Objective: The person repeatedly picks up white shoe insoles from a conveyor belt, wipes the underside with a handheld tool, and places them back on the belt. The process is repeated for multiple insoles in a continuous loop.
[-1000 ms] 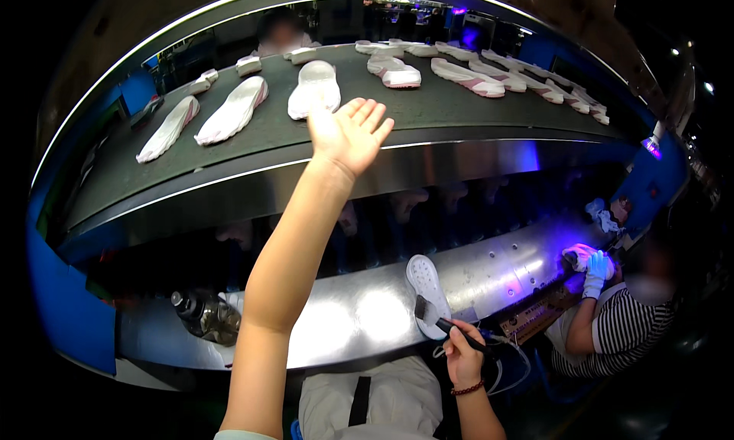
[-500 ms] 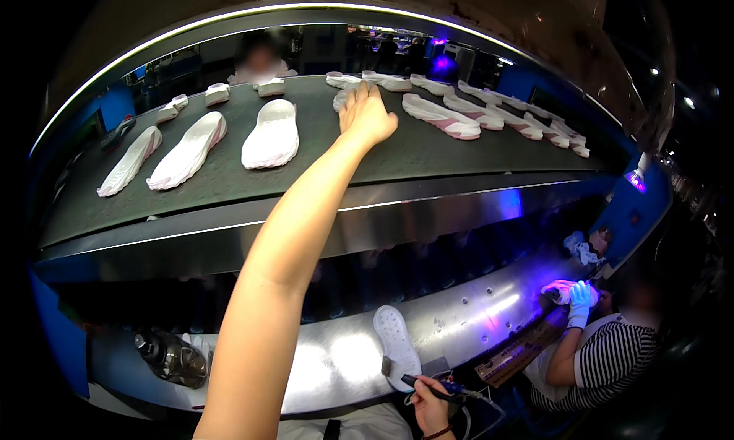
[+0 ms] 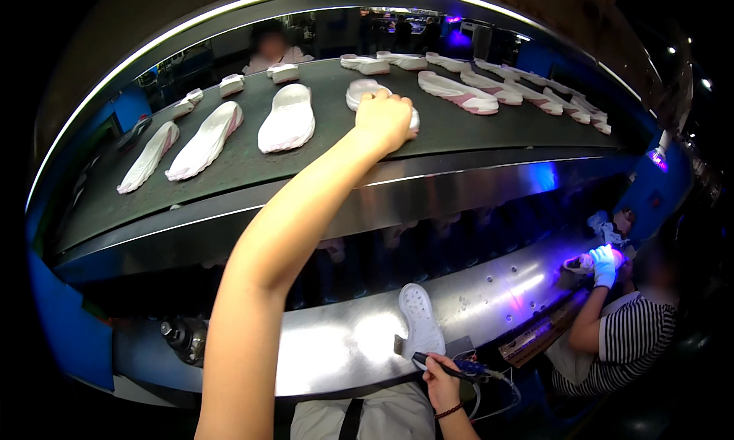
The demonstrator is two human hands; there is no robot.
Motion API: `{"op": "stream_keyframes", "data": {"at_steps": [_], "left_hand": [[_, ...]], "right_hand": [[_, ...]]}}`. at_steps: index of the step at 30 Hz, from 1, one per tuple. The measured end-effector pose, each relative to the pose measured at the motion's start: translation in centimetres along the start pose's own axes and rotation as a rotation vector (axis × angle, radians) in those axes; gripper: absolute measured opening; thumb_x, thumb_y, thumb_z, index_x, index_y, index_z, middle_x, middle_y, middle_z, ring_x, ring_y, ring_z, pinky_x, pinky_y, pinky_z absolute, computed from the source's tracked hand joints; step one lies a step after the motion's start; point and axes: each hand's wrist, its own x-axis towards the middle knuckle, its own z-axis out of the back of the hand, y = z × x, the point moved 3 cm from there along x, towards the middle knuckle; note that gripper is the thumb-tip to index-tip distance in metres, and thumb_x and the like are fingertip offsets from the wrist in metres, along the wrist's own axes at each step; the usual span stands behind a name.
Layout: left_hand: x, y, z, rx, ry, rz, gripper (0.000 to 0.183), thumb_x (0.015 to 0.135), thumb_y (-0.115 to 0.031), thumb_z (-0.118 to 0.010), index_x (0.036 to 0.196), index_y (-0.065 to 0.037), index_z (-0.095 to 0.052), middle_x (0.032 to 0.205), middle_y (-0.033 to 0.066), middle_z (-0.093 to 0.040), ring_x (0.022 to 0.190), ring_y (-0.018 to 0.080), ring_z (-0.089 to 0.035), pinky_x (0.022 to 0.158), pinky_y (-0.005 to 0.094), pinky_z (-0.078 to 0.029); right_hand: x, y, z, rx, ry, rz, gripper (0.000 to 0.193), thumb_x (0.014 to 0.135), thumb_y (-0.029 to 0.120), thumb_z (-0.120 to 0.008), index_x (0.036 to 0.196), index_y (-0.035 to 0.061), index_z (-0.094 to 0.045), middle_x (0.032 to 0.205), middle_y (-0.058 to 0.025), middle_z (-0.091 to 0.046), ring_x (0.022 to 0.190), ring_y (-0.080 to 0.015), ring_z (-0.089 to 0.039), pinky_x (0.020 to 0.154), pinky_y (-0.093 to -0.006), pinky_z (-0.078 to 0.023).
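While the left hand (image 3: 384, 119) clasps a white sole (image 3: 367, 96), the right hand (image 3: 443, 380) grips a pen tool (image 3: 447, 368).

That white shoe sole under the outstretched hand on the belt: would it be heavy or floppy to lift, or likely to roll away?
The white sole looks thick and foam-like, so it is probably light for its size. The left hand covers it with one grasp, which suggests an easy one-handed lift. It lies flat on the dark belt like its neighbours, so it seems unlikely to roll; it may bend slightly.

White soles (image 3: 287, 119), dark belt (image 3: 474, 130)
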Motion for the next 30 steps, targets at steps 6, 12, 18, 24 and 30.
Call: {"op": "stream_keyframes", "data": {"at_steps": [6,12,18,24,30], "left_hand": [[-9.7,-0.7,4.1,-1.074,-0.54,0.155,0.033,0.07,-0.027,-0.064,0.085,0.0,-0.05,0.101,0.0132,-0.047,0.095,0.0205,-0.046,0.08,0.0312,-0.039],[-16.8,-4.4,3.0,-2.296,-0.325,0.775,0.045,0.072,-0.008,-0.051,0.114,-0.001,-0.035,0.103,0.0093,-0.048,0.092,0.0172,-0.049,0.08,0.0294,-0.041],[-25.4,-4.0,1.3,-2.657,0.102,0.205,0.072,0.066,-0.022,-0.067,0.121,0.003,-0.028,0.117,0.0156,-0.043,0.106,0.0239,-0.045,0.089,0.0363,-0.037],[-37.5,-7.9,-1.2,-3.307,0.58,0.356,0.09,0.063,-0.03,-0.069,0.129,-0.005,-0.014,0.122,0.0329,-0.026,0.104,0.0461,-0.04,0.09,0.0519,-0.032],[-44.1,-8.6,-1.9,-2.509,0.69,0.981,0.103,0.051,-0.045,-0.073,0.128,-0.004,-0.019,0.125,0.0216,-0.03,0.114,0.0363,-0.033,0.093,0.0527,-0.028]], "right_hand": [[-0.9,0.7,1.0,-0.018,-0.055,0.06,0.014,0.074,0.001,-0.058,0.087,-0.0005,-0.055,0.07,-0.004,-0.055,0.052,-0.0096,-0.049,0.049,-0.0194,-0.041],[-0.8,2.3,-0.5,-0.045,-0.013,0.122,0.015,0.075,0.002,-0.056,0.09,-0.0005,-0.054,0.076,-0.0052,-0.055,0.062,-0.0118,-0.053,0.054,-0.0199,-0.042],[-1.6,5.0,0.1,-0.079,0.009,0.28,0.018,0.076,-0.001,-0.054,0.094,-0.0016,-0.051,0.086,-0.0099,-0.056,0.068,-0.0134,-0.055,0.059,-0.0208,-0.045],[-2.0,6.4,0.2,-0.081,0.164,0.365,0.019,0.075,-0.002,-0.052,0.094,-0.0008,-0.051,0.095,-0.0131,-0.055,0.076,-0.0147,-0.054,0.066,-0.0238,-0.045],[-4.0,7.5,-2.6,0.125,0.458,0.345,0.021,0.075,0.002,-0.053,0.095,0.0001,-0.05,0.098,-0.0156,-0.054,0.09,-0.0208,-0.053,0.078,-0.0296,-0.043]]}}
